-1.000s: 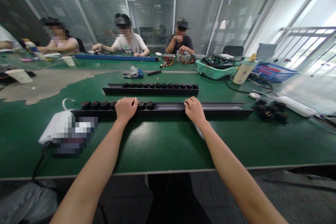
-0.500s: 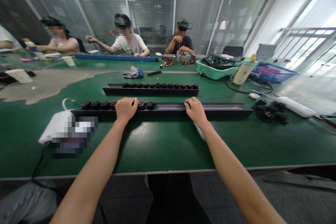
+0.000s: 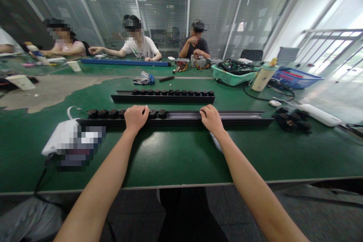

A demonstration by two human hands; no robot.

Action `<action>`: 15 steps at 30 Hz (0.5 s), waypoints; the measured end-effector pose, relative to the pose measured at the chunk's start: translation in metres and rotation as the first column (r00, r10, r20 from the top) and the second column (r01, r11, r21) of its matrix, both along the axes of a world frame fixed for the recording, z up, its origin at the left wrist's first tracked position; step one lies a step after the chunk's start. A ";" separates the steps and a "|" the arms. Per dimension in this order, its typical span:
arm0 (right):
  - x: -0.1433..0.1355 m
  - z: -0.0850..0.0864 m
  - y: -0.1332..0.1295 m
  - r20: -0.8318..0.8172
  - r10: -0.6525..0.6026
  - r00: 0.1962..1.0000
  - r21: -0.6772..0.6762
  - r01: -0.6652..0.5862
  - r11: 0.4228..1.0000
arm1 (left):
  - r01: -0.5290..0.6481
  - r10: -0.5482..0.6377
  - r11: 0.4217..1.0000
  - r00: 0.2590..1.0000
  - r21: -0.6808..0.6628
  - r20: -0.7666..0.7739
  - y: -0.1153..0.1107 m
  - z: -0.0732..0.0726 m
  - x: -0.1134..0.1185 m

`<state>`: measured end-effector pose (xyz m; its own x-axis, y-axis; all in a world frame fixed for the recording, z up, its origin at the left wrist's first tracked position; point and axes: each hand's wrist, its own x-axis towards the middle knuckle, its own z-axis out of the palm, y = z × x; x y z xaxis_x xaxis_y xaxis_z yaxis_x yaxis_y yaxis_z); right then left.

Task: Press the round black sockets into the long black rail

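Observation:
A long black channel rail lies across the green table, with several round black parts in its left portion and bare channel on the right. My left hand is closed over the rail among the black parts; its fingertips are partly hidden. My right hand grips the rail right of its middle, fingers curled over the edge. Behind it sits a shorter black rail holding a row of similar parts. A pile of loose black parts lies beyond the right end.
Left of my arms are a white device and a blurred dark object. Farther back are a cloth, green basket, cream bottle and blue basket. Several people sit across the table.
Across the table, the outstretched hand of the person in white has lowered and moved slightly left. My hands and the rails have not visibly moved.

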<state>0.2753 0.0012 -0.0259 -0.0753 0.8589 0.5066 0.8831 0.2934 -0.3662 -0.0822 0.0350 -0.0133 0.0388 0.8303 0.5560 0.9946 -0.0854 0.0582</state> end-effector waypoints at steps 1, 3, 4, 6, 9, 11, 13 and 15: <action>0.000 0.000 0.000 -0.004 0.002 1.000 0.003 -0.002 1.000 | 0.003 -0.003 1.000 1.000 0.002 0.004 0.000 0.000 0.000; 0.001 -0.001 0.000 -0.011 0.004 1.000 0.009 -0.004 1.000 | 0.005 -0.005 1.000 1.000 0.005 0.013 -0.001 0.001 0.001; 0.002 -0.001 0.000 -0.014 0.001 1.000 0.010 -0.001 1.000 | 0.006 -0.006 1.000 1.000 0.006 0.017 -0.001 0.001 0.001; 0.002 -0.001 0.001 -0.015 -0.005 1.000 0.012 0.006 1.000 | 0.005 -0.005 1.000 1.000 0.002 0.019 -0.002 0.002 0.001; 0.003 -0.001 0.001 -0.013 -0.014 1.000 0.013 0.014 1.000 | -0.004 0.004 1.000 1.000 -0.007 0.012 -0.002 0.002 0.002; 0.003 -0.001 0.001 -0.007 -0.019 1.000 0.011 0.019 1.000 | -0.008 0.008 1.000 1.000 -0.009 0.007 -0.002 0.002 0.002; 0.003 0.000 0.001 0.004 -0.024 1.000 0.003 0.024 1.000 | -0.008 0.008 1.000 1.000 -0.008 0.005 -0.002 0.002 0.002; 0.003 0.001 0.001 0.013 -0.030 0.999 -0.005 0.030 1.000 | -0.006 0.006 1.000 1.000 -0.006 0.007 -0.001 0.002 0.001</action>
<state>0.2780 0.0018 -0.0253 -0.0557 0.8635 0.5013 0.8963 0.2644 -0.3560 -0.0808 0.0336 -0.0114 0.0294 0.8335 0.5517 0.9947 -0.0787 0.0660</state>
